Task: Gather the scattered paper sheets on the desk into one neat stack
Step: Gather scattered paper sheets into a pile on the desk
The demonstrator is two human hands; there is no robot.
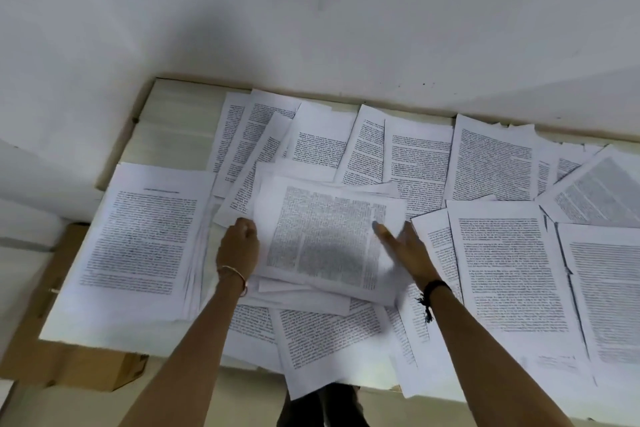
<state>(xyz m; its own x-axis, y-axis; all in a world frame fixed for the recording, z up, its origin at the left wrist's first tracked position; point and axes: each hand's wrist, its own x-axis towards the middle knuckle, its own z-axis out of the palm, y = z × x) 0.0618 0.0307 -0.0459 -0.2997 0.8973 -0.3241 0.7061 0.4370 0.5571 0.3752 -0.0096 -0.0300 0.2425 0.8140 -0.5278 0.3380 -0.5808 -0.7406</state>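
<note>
Gripping a loose bundle of printed sheets [325, 239] at its left edge, our left hand [239, 246] curls its fingers; our right hand [405, 250] lies straight-fingered on the right side.

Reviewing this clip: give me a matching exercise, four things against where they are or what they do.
1 left hand
2 right hand
3 cardboard box
4 squared pile

A fingers straight on the central bundle
B beneath the desk's left edge
C grips the central bundle's left edge
D on the desk, left of both hands

Pairs: 1-C, 2-A, 3-B, 4-D.
</note>
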